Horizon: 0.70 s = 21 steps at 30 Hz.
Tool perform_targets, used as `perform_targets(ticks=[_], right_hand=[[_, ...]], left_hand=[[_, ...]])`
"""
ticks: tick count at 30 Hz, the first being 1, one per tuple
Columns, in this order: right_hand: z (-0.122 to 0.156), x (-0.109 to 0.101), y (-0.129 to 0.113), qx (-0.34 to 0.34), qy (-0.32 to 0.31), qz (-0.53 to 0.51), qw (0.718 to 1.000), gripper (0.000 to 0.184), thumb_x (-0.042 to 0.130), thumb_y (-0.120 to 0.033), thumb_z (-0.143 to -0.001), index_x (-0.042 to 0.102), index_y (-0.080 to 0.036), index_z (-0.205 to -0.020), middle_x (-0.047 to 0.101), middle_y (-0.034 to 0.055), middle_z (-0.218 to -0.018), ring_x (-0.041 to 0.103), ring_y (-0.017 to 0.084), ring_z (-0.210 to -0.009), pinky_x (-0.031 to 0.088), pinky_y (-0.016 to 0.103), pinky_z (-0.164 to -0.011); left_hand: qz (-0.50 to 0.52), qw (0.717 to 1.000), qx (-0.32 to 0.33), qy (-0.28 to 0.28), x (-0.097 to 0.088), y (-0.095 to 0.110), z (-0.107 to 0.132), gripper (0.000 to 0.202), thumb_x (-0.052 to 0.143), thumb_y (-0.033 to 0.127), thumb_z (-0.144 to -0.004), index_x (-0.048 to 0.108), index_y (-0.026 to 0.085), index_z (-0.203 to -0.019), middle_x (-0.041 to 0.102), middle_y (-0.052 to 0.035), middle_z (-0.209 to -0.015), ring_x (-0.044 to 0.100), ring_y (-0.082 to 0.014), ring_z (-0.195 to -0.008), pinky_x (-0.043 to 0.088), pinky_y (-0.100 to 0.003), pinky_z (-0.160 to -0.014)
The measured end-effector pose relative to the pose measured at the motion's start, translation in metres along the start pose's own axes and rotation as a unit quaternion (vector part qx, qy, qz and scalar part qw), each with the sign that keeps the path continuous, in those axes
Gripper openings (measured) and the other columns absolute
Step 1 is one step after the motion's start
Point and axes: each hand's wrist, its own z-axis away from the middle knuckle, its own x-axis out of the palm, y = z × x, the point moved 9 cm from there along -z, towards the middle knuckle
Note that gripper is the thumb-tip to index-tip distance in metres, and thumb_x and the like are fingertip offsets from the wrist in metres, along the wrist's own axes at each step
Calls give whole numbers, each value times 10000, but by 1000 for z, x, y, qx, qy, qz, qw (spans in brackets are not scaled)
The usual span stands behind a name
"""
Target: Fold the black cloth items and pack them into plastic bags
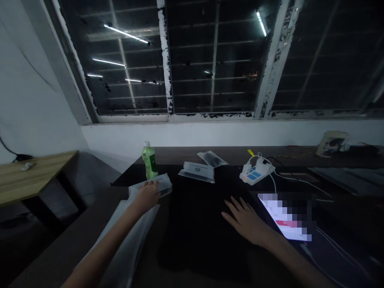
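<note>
My left hand (147,197) is at the left of the dark table, its bent fingers closed on a translucent plastic bag (165,183) with faint print. Beneath that wrist and forearm lies a stack of larger clear plastic sheets or bags (123,244). Just behind the held bag stands a green bottle (149,162) with a white cap. My right hand (246,219) rests palm down with its fingers spread on a black surface (207,224); it holds nothing. Beyond the hands lie a printed plastic bag (197,172) and a smaller clear bag (213,159).
A lit phone or tablet (282,220), partly pixelated, lies right of my right hand. Behind it sits a white power strip (255,172) with plugs and trailing cables. A small box (331,143) stands at the back right. A wooden table (39,172) is at the left, a barred window ahead.
</note>
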Motion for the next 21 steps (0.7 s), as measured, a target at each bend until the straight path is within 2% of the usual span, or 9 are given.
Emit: perform_targets(ticks=[1, 3, 7, 10, 15, 21], right_hand=[[0, 2, -1, 4, -1, 4, 1000, 777, 291, -699, -927, 414, -176, -1488, 303, 141, -1573, 183, 416, -1451, 231, 552, -1156], [0, 5, -2, 3, -5, 14, 1000, 780, 300, -687, -932, 408, -153, -1490, 296, 162, -1570, 187, 426, -1446, 233, 556, -1156], [-1, 4, -2, -18, 29, 24, 999, 732, 320, -664, -941, 455, -170, -1465, 338, 154, -1555, 227, 416, -1438, 263, 553, -1146], [-1, 4, -1, -26, 40, 34, 998, 707, 326, -648, -950, 462, -178, -1460, 352, 153, -1547, 256, 411, -1431, 292, 557, -1132], [-1, 3, -5, -34, 35, 63, 997, 682, 335, -598, -968, 453, -144, -1464, 363, 176, -1536, 251, 427, -1427, 303, 553, -1128], [0, 3, -6, -40, 55, 57, 996, 640, 369, -569, -968, 484, -157, -1444, 397, 175, -1518, 298, 425, -1412, 336, 582, -1098]], left_hand=[[-8, 1000, 4, -2, 1, -9, -1, 333, 614, 188, -847, 591, 134, -1176, 664, -164, -1161, 610, -304, -1140, 461, -413, -973], [-24, 1000, 14, -5, 7, -14, -2, 363, 661, 192, -807, 604, 159, -1163, 657, -137, -1179, 606, -292, -1144, 472, -373, -952], [-56, 998, 22, 2, 18, 8, -4, 215, 533, 65, -833, 661, 143, -987, 674, -143, -1094, 625, -300, -1093, 491, -383, -900], [-65, 998, 20, 7, 18, 24, -9, 248, 439, 17, -861, 656, 108, -940, 695, -163, -988, 675, -299, -975, 521, -380, -815], [-65, 996, -6, 56, -11, 29, -31, 270, 359, 55, -926, 572, 78, -1090, 698, -179, -930, 708, -286, -883, 534, -351, -710], [-43, 988, -19, 148, -64, 38, -74, 247, 327, 174, -992, 547, 101, -1077, 709, -162, -874, 717, -273, -830, 512, -330, -709]])
